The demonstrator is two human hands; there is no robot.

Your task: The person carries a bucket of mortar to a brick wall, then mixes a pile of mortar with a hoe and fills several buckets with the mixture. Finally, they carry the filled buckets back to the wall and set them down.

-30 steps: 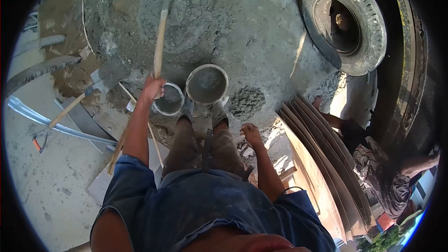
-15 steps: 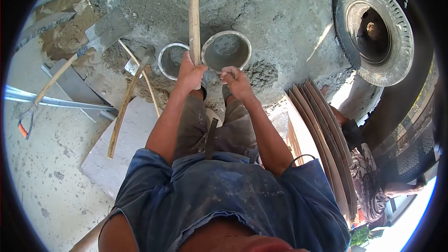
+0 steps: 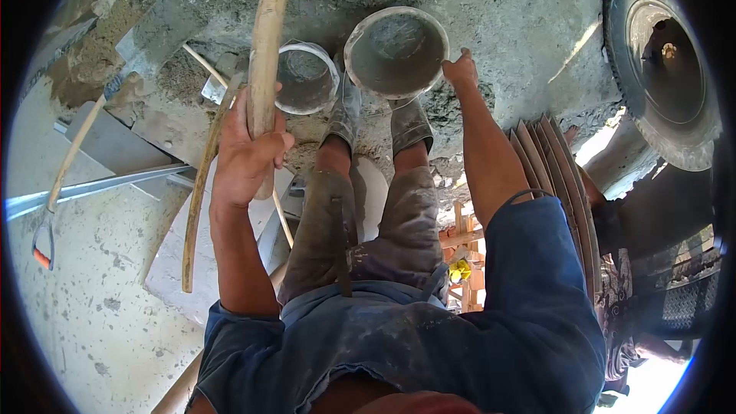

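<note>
My left hand (image 3: 249, 138) is wrapped round a long wooden handle (image 3: 268, 31), held upright in view; its far end runs out of the top edge, so the tool's head is hidden. My right hand (image 3: 461, 73) is closed at the right edge of a grey, cement-stained bucket (image 3: 397, 93), pinching its rim. That bucket stands in front of my boots. A second bucket (image 3: 331, 84) with a pale rim is to its left, close to the handle. Both are coated inside with grey residue.
Wet grey mortar (image 3: 529, 38) spreads ahead of me. At the left are a shovel (image 3: 84, 134), a wooden stick (image 3: 201, 207) and metal profiles (image 3: 100, 190). On the right stand curved brown sheets (image 3: 563, 184) and a large tyre (image 3: 613, 23); another person's patterned clothing (image 3: 617, 291) shows behind.
My left hand has moved left and closer with the wooden handle. My right hand has gone from near the handle to the right bucket's rim, further right.
</note>
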